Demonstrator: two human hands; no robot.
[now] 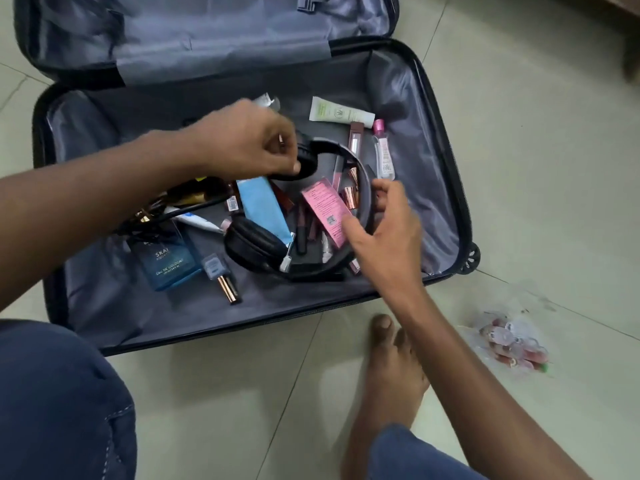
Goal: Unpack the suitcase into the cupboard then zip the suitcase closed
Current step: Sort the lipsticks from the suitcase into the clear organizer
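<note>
A dark suitcase lies open on the floor, its grey-lined lid folded back. Inside lie black headphones, a blue cologne box, a light blue tube, a pink leaflet, a pale green tube, a clear bottle with a pink cap and several lipsticks. My left hand grips the upper ear cup of the headphones. My right hand curls round the headband on the right side.
A clear plastic bag of small pink items lies on the tiled floor right of the suitcase. My bare foot rests just in front of the case, and my left knee in blue denim fills the lower left. A suitcase wheel sticks out at right.
</note>
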